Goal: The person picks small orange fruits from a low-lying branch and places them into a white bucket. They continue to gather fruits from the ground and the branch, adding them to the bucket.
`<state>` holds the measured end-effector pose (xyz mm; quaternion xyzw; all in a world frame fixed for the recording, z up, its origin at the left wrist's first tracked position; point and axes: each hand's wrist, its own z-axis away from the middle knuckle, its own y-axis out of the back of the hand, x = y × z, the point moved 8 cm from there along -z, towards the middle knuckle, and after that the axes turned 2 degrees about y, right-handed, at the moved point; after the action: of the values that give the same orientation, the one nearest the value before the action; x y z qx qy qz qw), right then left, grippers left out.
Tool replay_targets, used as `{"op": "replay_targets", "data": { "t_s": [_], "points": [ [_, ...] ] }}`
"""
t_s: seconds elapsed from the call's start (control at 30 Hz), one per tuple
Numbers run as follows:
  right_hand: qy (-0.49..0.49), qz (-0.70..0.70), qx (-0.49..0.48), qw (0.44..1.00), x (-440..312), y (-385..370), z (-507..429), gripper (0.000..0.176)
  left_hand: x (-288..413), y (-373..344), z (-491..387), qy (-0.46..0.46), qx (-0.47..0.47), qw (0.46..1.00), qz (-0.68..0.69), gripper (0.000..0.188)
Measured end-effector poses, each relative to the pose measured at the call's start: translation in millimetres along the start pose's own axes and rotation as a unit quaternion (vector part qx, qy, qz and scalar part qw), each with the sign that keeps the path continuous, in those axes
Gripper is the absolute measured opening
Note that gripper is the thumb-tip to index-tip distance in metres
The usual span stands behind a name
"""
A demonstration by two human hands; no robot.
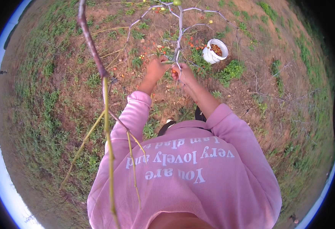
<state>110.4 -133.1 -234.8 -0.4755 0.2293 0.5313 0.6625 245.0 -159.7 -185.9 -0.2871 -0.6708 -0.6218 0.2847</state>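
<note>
My left hand [156,68] is among the thin branches of a small bare tree, its fingers curled beside a narrow green leaf or stem [167,62]. Whether it grips that stem is too small to tell. To its right, my right hand [185,75] is closed around small orange-red fruits [173,71], which show at its fingertips. A pale grey branch [179,34] comes down between the hands and crosses in front of the right one. Red and yellow fruits [161,51] that look like jujubes cluster just beyond my left hand.
A white bucket [208,55] partly filled with reddish-brown fruits [216,50] stands on the ground beyond my right hand. Close to the camera, a thorny branch [99,63] hangs down on the left, across my sleeve. Weeds [231,70] and dry twigs [281,101] cover the reddish soil.
</note>
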Motion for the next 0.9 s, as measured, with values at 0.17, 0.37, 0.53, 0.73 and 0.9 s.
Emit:
{"op": "replay_targets", "data": {
  "t_s": [0.17, 0.37, 0.53, 0.73, 0.9],
  "points": [
    [0.014, 0.006, -0.009, 1.000, -4, -1, 4, 0.016, 11, 2, 0, -0.070, -0.004, 0.998, 0.001, 0.032],
    [0.021, 0.013, -0.014, 1.000, -9, -1, 4, 0.019, 11, -1, -2, -0.046, -0.034, 0.996, -0.075, 0.033],
    [0.008, 0.026, -0.013, 1.000, -8, -3, 6, 0.018, 10, -2, -3, -0.035, -0.035, 0.992, -0.116, 0.033],
    [0.010, 0.038, -0.015, 0.999, -9, -2, 5, 0.017, 18, -1, -1, -0.043, -0.050, 0.990, -0.128, 0.033],
    [0.006, 0.036, -0.011, 0.999, -8, 0, 5, 0.016, 16, -3, -1, -0.024, -0.060, 0.988, -0.139, 0.035]
  ]
}}
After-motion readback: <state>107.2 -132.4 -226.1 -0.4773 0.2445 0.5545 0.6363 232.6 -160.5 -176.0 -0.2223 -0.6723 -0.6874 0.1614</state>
